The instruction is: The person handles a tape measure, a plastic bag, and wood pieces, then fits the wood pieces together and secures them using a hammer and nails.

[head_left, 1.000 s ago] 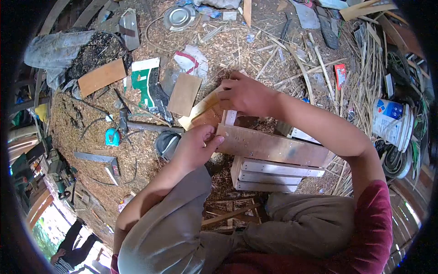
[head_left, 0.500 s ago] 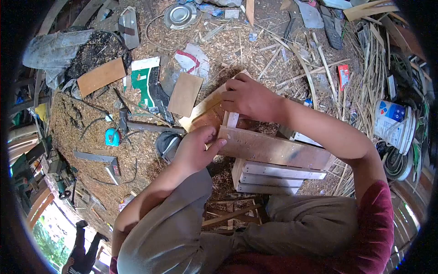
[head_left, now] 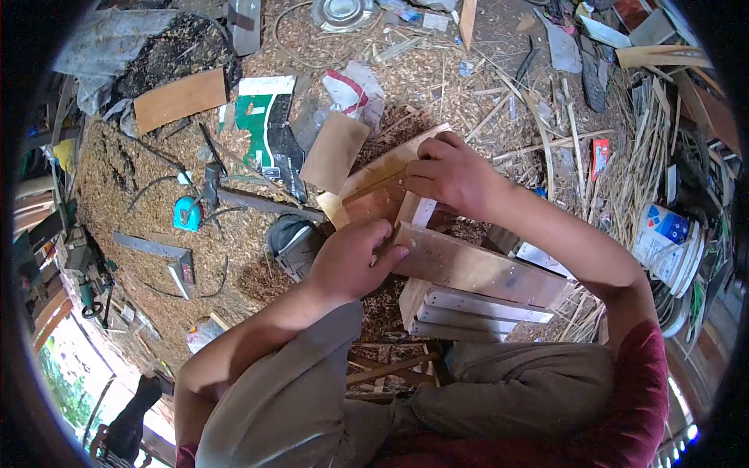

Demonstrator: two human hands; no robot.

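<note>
My left hand (head_left: 351,261) is closed at the left end of a long wooden board (head_left: 491,269), thumb and fingers pinching its corner. My right hand (head_left: 456,175) curls its fingers over the far plank (head_left: 390,162), knuckles up; its fingertips are partly hidden. Between the two boards a short pale wooden strip (head_left: 417,210) runs from beneath my right hand towards my left fingers. A reddish-brown wood piece (head_left: 373,203) lies against the far plank. Just below the long board, a slatted wooden box (head_left: 468,308) stands near my knees.
Left of my hands lie a hammer (head_left: 212,186), a blue tape measure (head_left: 187,213), a metal square (head_left: 152,248) and a dark cap-like item (head_left: 295,242). A thin brown panel (head_left: 335,152) lies beyond. At right are a white bucket (head_left: 663,242) and wood strips (head_left: 624,156). Shavings cover the ground.
The view has shifted, so most things sit further right or lower. Both hands keep their places on the wood, and more of the short pale strip shows between them.
</note>
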